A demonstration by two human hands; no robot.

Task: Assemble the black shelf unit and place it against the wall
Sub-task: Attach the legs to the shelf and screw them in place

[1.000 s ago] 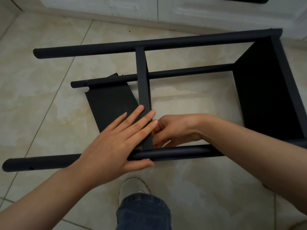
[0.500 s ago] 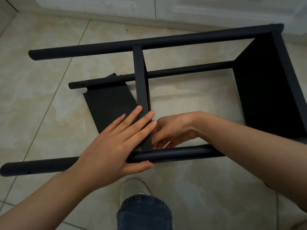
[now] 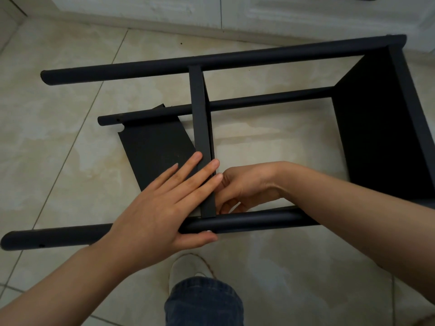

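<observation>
Right now your left hand [image 3: 162,205] lies flat, fingers straight and slightly spread across the edge of the middle board [image 3: 200,118], thumb against the near pole [image 3: 259,221]. Your right hand [image 3: 244,189] comes in from 3 o'clock with its fingers curled at the board's joint; what they pinch is hidden. The shelf unit [image 3: 235,58] lies on its side on the floor [image 3: 58,137], with a loose panel [image 3: 155,151] at 10 o'clock.
</observation>
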